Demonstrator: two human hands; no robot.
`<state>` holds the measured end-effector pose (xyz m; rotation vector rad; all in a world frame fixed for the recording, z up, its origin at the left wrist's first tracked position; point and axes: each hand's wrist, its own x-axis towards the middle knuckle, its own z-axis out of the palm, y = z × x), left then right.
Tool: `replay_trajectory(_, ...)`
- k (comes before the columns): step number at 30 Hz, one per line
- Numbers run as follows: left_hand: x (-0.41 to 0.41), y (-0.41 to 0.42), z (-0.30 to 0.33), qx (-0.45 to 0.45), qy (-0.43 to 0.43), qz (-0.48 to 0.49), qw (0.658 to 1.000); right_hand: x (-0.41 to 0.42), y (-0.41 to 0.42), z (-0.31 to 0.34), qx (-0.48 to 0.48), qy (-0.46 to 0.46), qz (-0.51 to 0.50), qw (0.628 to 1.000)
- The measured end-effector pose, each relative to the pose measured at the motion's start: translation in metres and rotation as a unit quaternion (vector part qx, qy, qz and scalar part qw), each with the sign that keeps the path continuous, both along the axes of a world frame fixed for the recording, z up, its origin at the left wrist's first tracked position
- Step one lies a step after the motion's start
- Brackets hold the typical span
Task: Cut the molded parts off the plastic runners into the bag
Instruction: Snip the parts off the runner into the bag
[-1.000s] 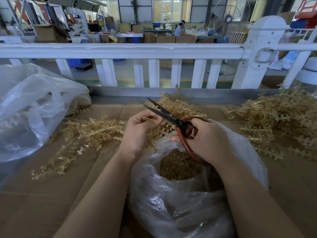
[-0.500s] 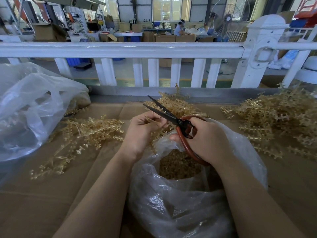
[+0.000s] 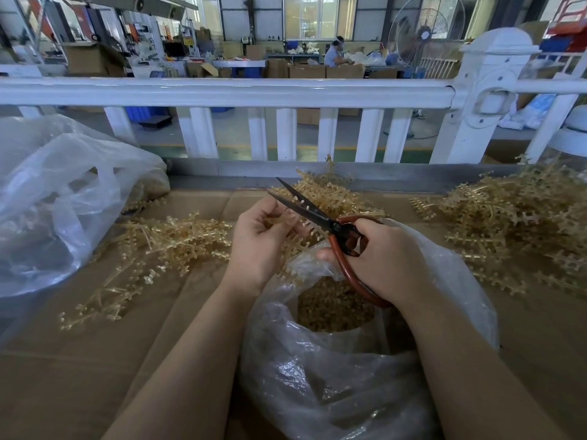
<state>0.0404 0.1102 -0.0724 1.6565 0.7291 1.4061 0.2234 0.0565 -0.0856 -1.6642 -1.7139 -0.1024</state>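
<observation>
With the left hand (image 3: 260,239) pinching the runner (image 3: 298,239) and the right hand (image 3: 384,258) gripping the open scissors (image 3: 320,217), snip close above the bag (image 3: 349,369).

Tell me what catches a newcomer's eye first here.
The scissors, blades open at the centre, gripped by the right hand while the left hand holds a runner up to them. Below sits an open clear bag of cut parts; runner piles lie on either side.

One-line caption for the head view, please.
Left hand holds a runner between open scissors gripped by right hand, above the bag.
</observation>
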Motion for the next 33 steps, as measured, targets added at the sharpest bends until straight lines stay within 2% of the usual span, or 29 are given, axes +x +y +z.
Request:
replay_trajectory(4, -0.0008, 0.0018, -0.0002, -0.003, -0.030, -0.015, 0.999, -0.0003, -0.0003, -0.0006, 0.004, 0.000, -0.006, 1.000)
replay_trajectory(10, 0.0000, 0.0028, -0.0017, -0.007, -0.020, -0.017, 1.000, -0.0004, -0.0022, 0.0006, 0.023, -0.024, -0.013, 0.999)
replay_trajectory(19, -0.0008, 0.0013, 0.0005, -0.034, -0.054, -0.051, 0.997, -0.0013, -0.0015, 0.0011, 0.006, 0.006, 0.014, 1.000)
replay_trajectory(33, -0.0013, 0.0007, 0.0022, -0.040, -0.058, -0.071, 0.995, 0.0012, -0.0004, -0.0004, -0.001, 0.014, 0.016, 1.000)
